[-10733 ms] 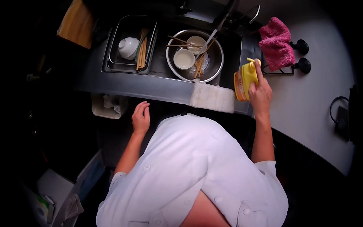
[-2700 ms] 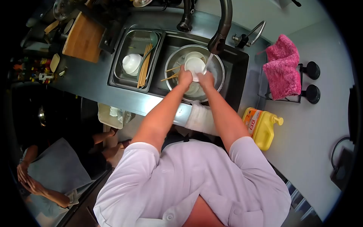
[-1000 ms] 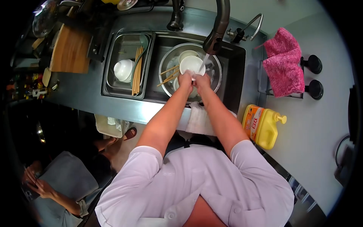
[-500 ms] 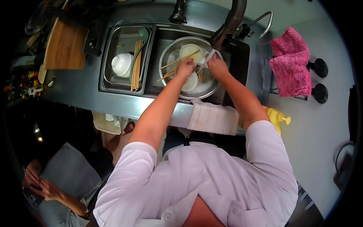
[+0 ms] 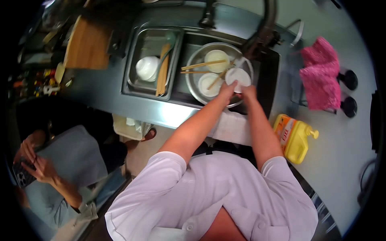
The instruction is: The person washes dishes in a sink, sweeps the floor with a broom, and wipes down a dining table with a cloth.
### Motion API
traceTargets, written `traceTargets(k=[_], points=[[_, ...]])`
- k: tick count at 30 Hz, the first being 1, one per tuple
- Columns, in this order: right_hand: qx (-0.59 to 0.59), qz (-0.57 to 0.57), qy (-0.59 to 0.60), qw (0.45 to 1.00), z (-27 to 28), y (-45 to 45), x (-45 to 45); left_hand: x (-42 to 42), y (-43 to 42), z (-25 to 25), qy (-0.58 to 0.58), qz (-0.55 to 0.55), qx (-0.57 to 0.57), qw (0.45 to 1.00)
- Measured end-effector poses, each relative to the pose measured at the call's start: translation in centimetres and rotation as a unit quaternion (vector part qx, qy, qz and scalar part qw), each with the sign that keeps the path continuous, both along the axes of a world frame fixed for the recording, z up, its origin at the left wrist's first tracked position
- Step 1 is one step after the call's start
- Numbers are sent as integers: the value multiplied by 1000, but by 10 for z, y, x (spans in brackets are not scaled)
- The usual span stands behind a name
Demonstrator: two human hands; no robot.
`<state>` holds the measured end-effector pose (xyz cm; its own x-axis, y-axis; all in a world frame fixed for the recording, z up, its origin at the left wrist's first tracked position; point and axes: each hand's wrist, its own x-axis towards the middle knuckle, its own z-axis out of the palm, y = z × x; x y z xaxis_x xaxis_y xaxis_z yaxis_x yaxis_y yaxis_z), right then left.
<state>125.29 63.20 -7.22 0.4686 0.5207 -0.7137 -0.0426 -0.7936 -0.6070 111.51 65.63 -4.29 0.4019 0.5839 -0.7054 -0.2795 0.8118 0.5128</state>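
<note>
Ok, steel basin [image 5: 193, 85] w/ 2 bowls [image 5: 217, 57] + chopsticks [image 5: 203, 65]; metal tray [image 5: 150, 42] w/ white crockery [image 5: 146, 68], wooden sticks [image 5: 162, 72]. Held bowl [image 5: 238, 76]: plain white, round, over basin's R part; L hand [image 5: 227, 92] & R hand [image 5: 249, 93] both curled on its near edge.

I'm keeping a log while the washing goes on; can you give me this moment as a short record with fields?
Left hand: gripping a small white bowl
Right hand: gripping the same bowl
Steel basin: in the sink, under the held bowl; contains two more white bowls and loose chopsticks
Draining tray: at least one white bowl, bundled chopsticks
Front edge of sink: pale cloth draped over
Right counter: yellow pump jug, pink towel on a stand
Unclear: held bowl's inside or underside showing
</note>
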Motion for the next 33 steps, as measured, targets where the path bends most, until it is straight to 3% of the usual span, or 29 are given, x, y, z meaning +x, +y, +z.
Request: traceTargets(k=[2, 4, 5, 6, 7, 8, 10, 11, 12, 13, 14, 16, 17, 20, 21, 24, 25, 28, 29, 32, 33], points=[[-6, -135, 179, 975, 10, -9, -27, 6, 7, 10, 142, 52, 119, 981], [24, -122, 114, 986, 61, -1, -62, -4, 22, -18, 255, 2, 273, 928], [98, -47, -62, 992, 45, 0, -53, -11, 26, 18, 315, -31, 318, 894], [165, 28, -237, 957, 16, 5, -42, -17, 30, 23, 306, -53, 300, 902], [225, 104, -403, 881, -9, 11, -32, -21, 38, 25, 296, -74, 283, 909], [200, 49, -330, 921, -23, 14, -33, -23, 41, 27, 288, -93, 265, 915], [152, -57, -171, 972, -36, 31, -60, -19, 32, 32, 165, 91, 204, 961], [176, -88, -20, 980, -30, 32, -81, -12, 24, 30, 129, 176, 172, 961], [212, -165, 57, 962, -18, 33, -99, -9, 20, 27, 91, 259, 138, 952], [111, -140, 83, 980, 16, 36, -91, -11, 20, 21, 141, 228, 145, 953], [5, -114, 108, 988, 47, 33, -81, -20, 22, 10, 173, 130, 172, 961], [86, 37, -99, 991, 47, 33, -50, -39, 41, -10, 229, -63, 226, 945], [121, 112, -202, 965, 47, 31, -42, -36, 40, 7, 225, -73, 184, 954], [125, -10, -208, 970, 13, 32, -73, -14, 26, 15, 73, 151, 174, 970], [173, -127, -71, 974, 27, 32, -95, -8, 20, 19, 76, 216, 148, 962], [-9, 64, -156, 986, 62, 36, -62, -18, 38, -2, 207, 67, 205, 954], [40, 75, -182, 980, 52, 37, -47, -31, 54, -24, 166, -20, 209, 963], [189, 73, -253, 946, 38, 37, -40, -30, 51, 53, 128, -36, 129, 983], [194, -62, -169, 964, -6, 45, -51, -21, 46, 20, 58, 50, 203, 976], [178, -110, -30, 977, -22, 51, -75, -1, 38, 33, 228, 157, 233, 932], [92, -60, -50, 993, -8, 51, -66, -3, 40, 33, 325, 100, 250, 907]])
